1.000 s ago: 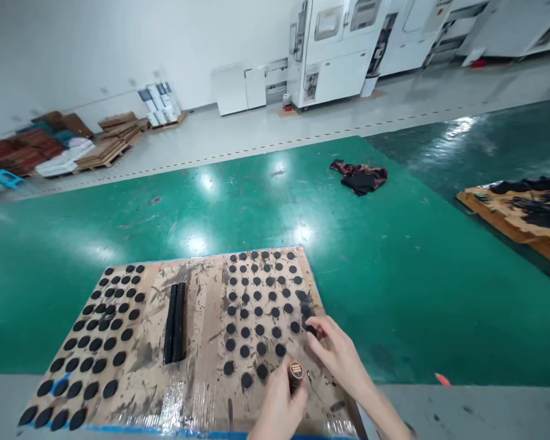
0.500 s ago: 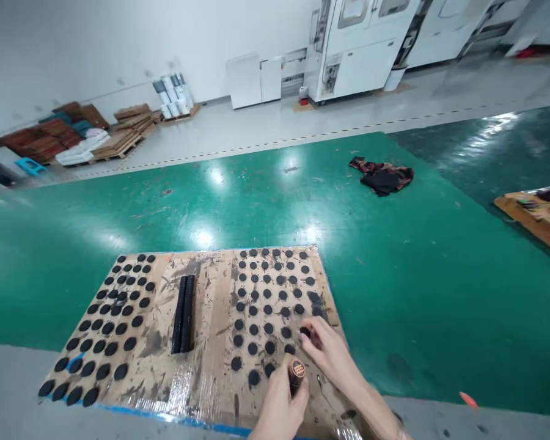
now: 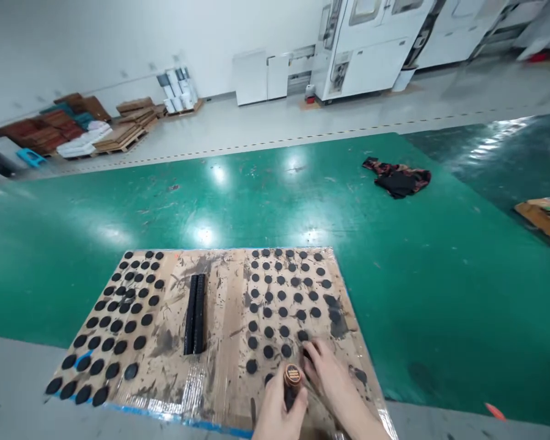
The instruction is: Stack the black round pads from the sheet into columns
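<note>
Held upright in my left hand [image 3: 282, 406] is a dark cylinder with a round copper-printed top [image 3: 292, 374]; the fingers and thumb wrap its sides. To the right, my right hand [image 3: 332, 373] reaches low over the cardboard sheet [image 3: 220, 379]. Its fingertips close around a black disc [image 3: 307, 353], partly hidden by the fingers. Just beyond them lies another black disc [image 3: 302, 335]. More flat round discs sit in rows on the sheet's right side, with a partly covered disc [image 3: 269, 379] beside my left hand.
Two black ribbed rods [image 3: 195, 315] lie side by side mid-sheet. Rows of discs [image 3: 116, 326] fill its left part. Beyond it, crumpled dark clothing [image 3: 401, 180] lies on the green floor [image 3: 275, 201]. Pallets with stacks [image 3: 119, 134] and white machines [image 3: 371, 55] stand farther back.
My right hand has moved nearer me and left across the sheet, to a different disc. The disc formerly at its fingertips no longer shows there. The view has shifted slightly.
</note>
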`<action>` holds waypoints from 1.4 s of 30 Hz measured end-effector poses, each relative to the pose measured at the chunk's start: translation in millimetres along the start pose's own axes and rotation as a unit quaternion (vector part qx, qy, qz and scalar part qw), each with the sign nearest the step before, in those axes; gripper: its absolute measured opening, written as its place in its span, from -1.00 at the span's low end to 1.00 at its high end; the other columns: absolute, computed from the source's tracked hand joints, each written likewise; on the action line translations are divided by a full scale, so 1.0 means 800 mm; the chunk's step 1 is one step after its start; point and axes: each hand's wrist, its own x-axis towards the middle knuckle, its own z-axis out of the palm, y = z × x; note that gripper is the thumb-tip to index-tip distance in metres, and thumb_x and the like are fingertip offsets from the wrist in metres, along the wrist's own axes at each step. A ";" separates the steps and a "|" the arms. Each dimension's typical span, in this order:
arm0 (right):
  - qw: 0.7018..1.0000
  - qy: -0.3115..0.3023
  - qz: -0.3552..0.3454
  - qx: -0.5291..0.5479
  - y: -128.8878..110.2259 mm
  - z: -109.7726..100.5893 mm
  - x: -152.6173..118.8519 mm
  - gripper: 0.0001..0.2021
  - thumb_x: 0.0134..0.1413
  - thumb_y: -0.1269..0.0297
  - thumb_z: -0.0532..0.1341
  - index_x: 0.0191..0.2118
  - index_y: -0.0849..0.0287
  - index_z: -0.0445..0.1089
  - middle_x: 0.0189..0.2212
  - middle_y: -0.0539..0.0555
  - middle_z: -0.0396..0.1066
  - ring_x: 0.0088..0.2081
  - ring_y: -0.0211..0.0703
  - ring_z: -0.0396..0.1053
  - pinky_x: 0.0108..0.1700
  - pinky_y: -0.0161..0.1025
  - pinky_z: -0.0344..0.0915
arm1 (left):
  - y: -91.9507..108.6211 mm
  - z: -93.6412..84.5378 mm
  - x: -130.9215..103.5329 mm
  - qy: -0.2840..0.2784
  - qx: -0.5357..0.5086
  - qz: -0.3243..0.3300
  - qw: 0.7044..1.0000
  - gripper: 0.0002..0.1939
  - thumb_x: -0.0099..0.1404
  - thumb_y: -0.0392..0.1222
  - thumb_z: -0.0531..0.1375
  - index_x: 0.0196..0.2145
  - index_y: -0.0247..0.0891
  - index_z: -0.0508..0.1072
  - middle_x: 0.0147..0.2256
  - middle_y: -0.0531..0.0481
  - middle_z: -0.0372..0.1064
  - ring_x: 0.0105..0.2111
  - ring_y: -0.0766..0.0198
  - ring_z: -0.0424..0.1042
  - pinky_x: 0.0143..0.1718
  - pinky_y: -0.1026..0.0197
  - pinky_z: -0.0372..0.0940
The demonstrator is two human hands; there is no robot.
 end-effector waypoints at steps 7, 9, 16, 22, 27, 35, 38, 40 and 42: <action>0.956 -0.001 0.076 0.285 -0.065 -0.075 -0.003 -0.72 0.25 -0.05 0.12 -0.18 0.06 0.30 -0.30 0.08 0.39 -0.28 -0.10 0.45 -0.26 -0.23 0.46 | 0.011 -0.003 0.002 0.013 0.001 -0.028 1.000 -0.39 0.26 0.03 0.23 0.16 -0.40 0.39 0.10 -0.36 0.43 0.18 -0.05 0.36 0.24 0.04 0.25; 0.965 0.001 0.068 0.255 -0.064 -0.075 0.003 -0.72 0.27 -0.06 0.11 -0.21 0.06 0.29 -0.27 0.10 0.41 -0.21 -0.06 0.45 -0.15 -0.18 0.46 | 0.016 -0.007 0.004 0.008 0.020 -0.037 0.999 -0.40 0.24 0.05 0.25 0.13 -0.37 0.42 0.03 -0.33 0.49 0.13 -0.07 0.39 0.23 -0.01 0.25; 1.000 0.016 0.006 0.020 -0.014 -0.027 0.039 -0.75 0.28 0.18 0.01 -0.14 0.07 0.41 -0.22 0.20 0.45 -0.18 0.08 0.47 -0.12 0.03 0.47 | 0.032 -0.030 0.010 0.020 0.043 -0.015 0.999 -0.49 0.23 0.13 0.26 0.00 -0.29 0.51 -0.06 -0.25 0.53 0.03 -0.07 0.42 0.14 0.02 0.32; 0.974 -0.015 0.038 0.224 -0.081 -0.068 0.020 -0.73 0.35 0.01 0.06 -0.12 0.04 0.37 -0.20 0.12 0.46 -0.20 -0.11 0.49 -0.16 -0.23 0.49 | 0.024 -0.040 0.023 -0.036 0.057 0.024 0.997 -0.66 0.27 0.09 0.24 -0.18 -0.22 0.54 -0.27 -0.11 0.56 -0.16 0.04 0.47 -0.01 0.07 0.39; 0.992 -0.010 0.032 0.124 -0.064 -0.022 -0.009 -0.74 0.30 -0.01 0.13 -0.28 0.04 0.35 -0.32 0.10 0.49 -0.28 -0.04 0.50 -0.24 -0.17 0.50 | -0.004 -0.062 0.034 0.004 0.036 -0.038 0.999 -0.47 0.17 0.11 0.31 0.00 -0.28 0.51 -0.03 -0.24 0.54 0.05 -0.08 0.43 0.14 -0.02 0.33; 0.993 0.025 -0.013 0.117 -0.046 0.009 -0.020 -0.74 0.35 0.09 0.07 -0.13 0.03 0.46 -0.19 0.16 0.46 -0.15 -0.05 0.51 -0.16 -0.24 0.52 | -0.029 -0.075 0.037 0.015 0.048 0.001 0.999 -0.50 0.23 0.10 0.26 -0.01 -0.30 0.51 -0.05 -0.26 0.54 0.01 -0.06 0.47 0.11 -0.01 0.36; 0.971 0.028 0.002 0.236 -0.071 -0.025 -0.009 -0.71 0.32 -0.02 0.12 -0.21 0.06 0.43 -0.18 0.17 0.43 -0.10 -0.06 0.48 -0.11 -0.27 0.50 | -0.038 -0.070 0.036 0.012 0.045 0.015 0.999 -0.51 0.19 0.12 0.30 -0.05 -0.27 0.52 -0.09 -0.24 0.55 -0.03 -0.07 0.49 0.08 -0.01 0.38; 0.971 0.030 -0.006 0.236 -0.073 -0.030 -0.004 -0.67 0.31 -0.07 0.12 -0.26 0.07 0.40 -0.22 0.16 0.45 -0.14 -0.06 0.49 -0.13 -0.25 0.50 | -0.039 -0.071 0.035 0.017 0.040 0.019 0.999 -0.50 0.16 0.14 0.33 -0.07 -0.27 0.53 -0.11 -0.23 0.55 -0.06 -0.07 0.50 0.05 0.01 0.39; 0.986 0.040 -0.001 0.159 -0.060 -0.019 0.001 -0.69 0.31 -0.06 0.12 -0.22 0.07 0.39 -0.24 0.15 0.47 -0.19 -0.05 0.50 -0.17 -0.22 0.51 | -0.034 -0.073 0.034 0.025 0.044 0.010 0.999 -0.47 0.16 0.15 0.33 -0.04 -0.29 0.52 -0.10 -0.25 0.55 -0.04 -0.08 0.49 0.04 0.03 0.40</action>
